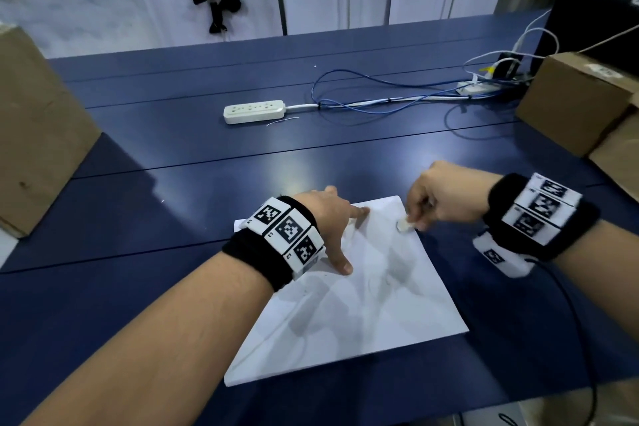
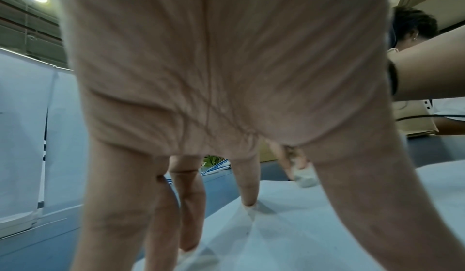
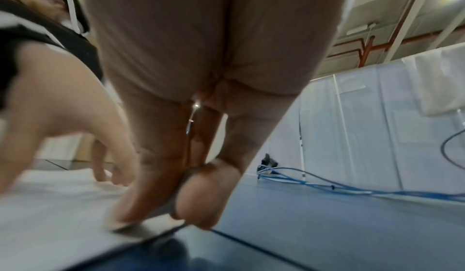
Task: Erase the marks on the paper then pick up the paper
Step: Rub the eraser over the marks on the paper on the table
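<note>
Rubbing on the paper with my eraser

The flat white paper [image 1: 363,304] lies on the smooth dark blue table [image 1: 155,218], and I tell every place from it. Far to its left stands a brown cardboard box [image 1: 38,128]. On its upper left part my left hand [image 1: 328,218] rests with straight, spread fingers [image 2: 247,187], tips pushing down on the sheet. Behind the paper lies a long white power strip [image 1: 254,111]. At its upper right corner my right hand [image 1: 439,194] pinches a small, blocky white eraser [image 1: 404,225] with curled fingers, pressing it on the sheet. Right of the paper sit more brown boxes [image 1: 574,97] and thin blue cables [image 1: 380,93].
</note>
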{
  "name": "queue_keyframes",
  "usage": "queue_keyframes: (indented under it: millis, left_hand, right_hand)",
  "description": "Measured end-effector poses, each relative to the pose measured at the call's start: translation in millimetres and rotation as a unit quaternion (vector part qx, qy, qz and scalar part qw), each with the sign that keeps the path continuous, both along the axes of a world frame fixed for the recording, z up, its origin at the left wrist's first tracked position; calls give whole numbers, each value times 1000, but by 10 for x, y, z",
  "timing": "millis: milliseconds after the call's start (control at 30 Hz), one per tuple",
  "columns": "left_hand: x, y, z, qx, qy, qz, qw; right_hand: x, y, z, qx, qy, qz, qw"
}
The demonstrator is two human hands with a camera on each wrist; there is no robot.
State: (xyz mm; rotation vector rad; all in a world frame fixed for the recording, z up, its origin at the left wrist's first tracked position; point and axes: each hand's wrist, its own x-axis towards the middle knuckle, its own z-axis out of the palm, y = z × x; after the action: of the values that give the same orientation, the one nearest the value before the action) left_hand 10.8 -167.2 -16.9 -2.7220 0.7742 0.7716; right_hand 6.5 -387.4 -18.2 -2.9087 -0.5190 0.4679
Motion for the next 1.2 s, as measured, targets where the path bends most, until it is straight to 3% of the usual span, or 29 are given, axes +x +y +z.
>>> queue_keyframes:
  millis: [100, 267, 433, 600, 833, 1033, 1200]
  left_hand:
    - [7, 0, -19, 0, 2, -4, 1000]
    - [9, 5, -4, 1, -1, 1, 1000]
    - [25, 9, -33, -2, -4, -8, 1000]
    - [-35, 25, -22, -4, -18, -12, 1000]
    - [-220, 162, -95, -88, -64, 13, 994]
    - [-319, 251, -93, -50, -47, -7, 998]
    - [-335, 270, -130, -48, -64, -16, 997]
  right_hand:
    - [-15, 21, 53, -19, 30, -1, 999]
    - [185, 99, 70, 13, -50, -24, 998]
    - [-182, 1, -25, 0, -4, 10, 1000]
    - [-344, 13, -12, 22, -54, 16, 998]
    - [-487, 37, -21, -27, -40, 22, 999]
    - [-635, 89, 1, -23, -22, 31, 999]
    - [-661, 416, 90, 73, 33, 67, 995]
